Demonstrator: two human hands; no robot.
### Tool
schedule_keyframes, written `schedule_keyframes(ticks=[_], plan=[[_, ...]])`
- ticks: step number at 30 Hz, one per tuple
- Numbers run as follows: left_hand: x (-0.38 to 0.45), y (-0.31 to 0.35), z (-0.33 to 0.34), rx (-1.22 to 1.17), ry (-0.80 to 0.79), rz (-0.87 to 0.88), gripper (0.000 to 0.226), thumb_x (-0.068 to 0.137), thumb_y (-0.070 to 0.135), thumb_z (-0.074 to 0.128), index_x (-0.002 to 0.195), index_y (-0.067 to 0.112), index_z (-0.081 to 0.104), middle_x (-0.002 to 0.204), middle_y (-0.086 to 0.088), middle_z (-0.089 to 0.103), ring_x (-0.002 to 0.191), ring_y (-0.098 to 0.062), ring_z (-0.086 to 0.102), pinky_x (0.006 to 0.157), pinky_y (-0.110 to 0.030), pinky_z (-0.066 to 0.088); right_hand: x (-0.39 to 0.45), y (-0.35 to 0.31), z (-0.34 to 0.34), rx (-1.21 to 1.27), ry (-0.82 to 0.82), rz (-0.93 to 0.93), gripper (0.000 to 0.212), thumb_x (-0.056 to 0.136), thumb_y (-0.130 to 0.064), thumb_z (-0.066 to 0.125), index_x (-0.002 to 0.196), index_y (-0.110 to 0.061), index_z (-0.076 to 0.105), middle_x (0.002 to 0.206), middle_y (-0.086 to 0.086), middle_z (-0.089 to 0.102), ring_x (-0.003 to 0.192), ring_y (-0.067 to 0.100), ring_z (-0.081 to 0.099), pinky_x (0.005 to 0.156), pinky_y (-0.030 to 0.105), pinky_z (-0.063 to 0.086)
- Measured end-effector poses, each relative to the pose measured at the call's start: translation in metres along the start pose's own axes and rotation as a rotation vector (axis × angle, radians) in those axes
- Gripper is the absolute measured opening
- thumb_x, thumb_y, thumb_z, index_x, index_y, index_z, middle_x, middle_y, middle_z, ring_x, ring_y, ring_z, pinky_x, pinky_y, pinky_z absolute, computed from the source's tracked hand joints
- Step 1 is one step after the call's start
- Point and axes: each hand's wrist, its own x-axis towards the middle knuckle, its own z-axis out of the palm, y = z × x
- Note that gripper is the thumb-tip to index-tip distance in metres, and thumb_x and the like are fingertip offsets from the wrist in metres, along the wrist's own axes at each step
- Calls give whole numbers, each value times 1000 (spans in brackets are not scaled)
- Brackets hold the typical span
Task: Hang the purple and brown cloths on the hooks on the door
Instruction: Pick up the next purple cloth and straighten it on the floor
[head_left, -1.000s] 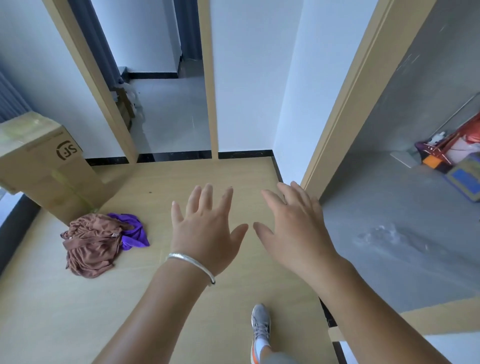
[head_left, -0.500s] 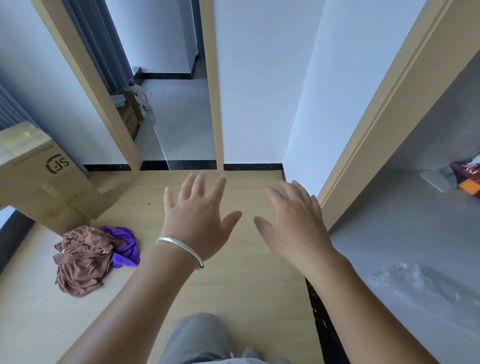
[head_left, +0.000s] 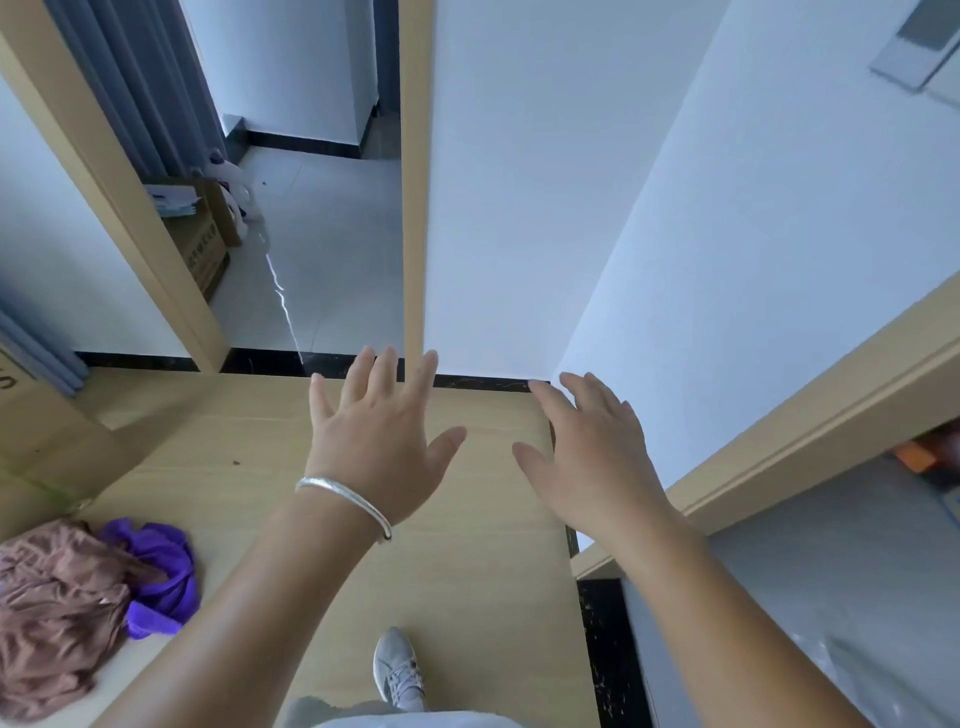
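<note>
Both hands held out, fingers spread, gripping nothing. Brown cloth (head_left: 54, 613) and purple cloth (head_left: 161, 582) bunched together on floor, low and left of left hand (head_left: 379, 441). Right hand (head_left: 592, 457) farther. Hooks not visible.

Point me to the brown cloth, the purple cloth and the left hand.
brown cloth (head_left: 57, 613), head view, middle of the crumpled heap.
purple cloth (head_left: 166, 582), head view, its exposed folds.
left hand (head_left: 379, 441), head view, back of the hand.
</note>
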Motion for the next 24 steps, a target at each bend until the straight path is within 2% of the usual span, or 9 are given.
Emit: schedule_keyframes(ticks=[8,11,15,19,24], plan=[[112,-55,-9,-1,34,-90,74,91,66,30,150,33,2,160,-4,8,148,-22,-2,116,-57,6,129,-35,-4,15,-24,-103,63,94,-46,49,149,-27,25,157,2,20,147,20,6,118,46,13],[138,-75,-7,-24,53,-169,79,90,66,31,151,31,-6,160,-3,8,148,-21,-2,117,-56,9,176,-51,2,23,-59,-175,62,94,-45,49,149,-28,26,157,1,19,147,19,4,118,44,12],[173,-103,-2,-40,92,-328,85,90,66,33,150,29,-15,161,-1,8,148,-19,0,117,-54,10,248,-81,16,60,-87,-339,60,93,-42,51,147,-26,29,155,2,23,146,19,8,117,44,14],[202,-133,-7,-5,145,-529,87,90,65,36,150,29,-15,160,0,9,148,-20,1,116,-55,9,317,-118,28,87,-149,-549,62,91,-42,53,147,-27,31,154,2,25,144,18,9,117,37,14],[227,-163,-22,8,197,-789,87,89,65,37,149,30,-15,160,2,7,148,-20,-1,117,-56,9,386,-168,35,90,-254,-825,65,90,-44,54,148,-30,29,156,1,23,146,19,7,117,40,14]])
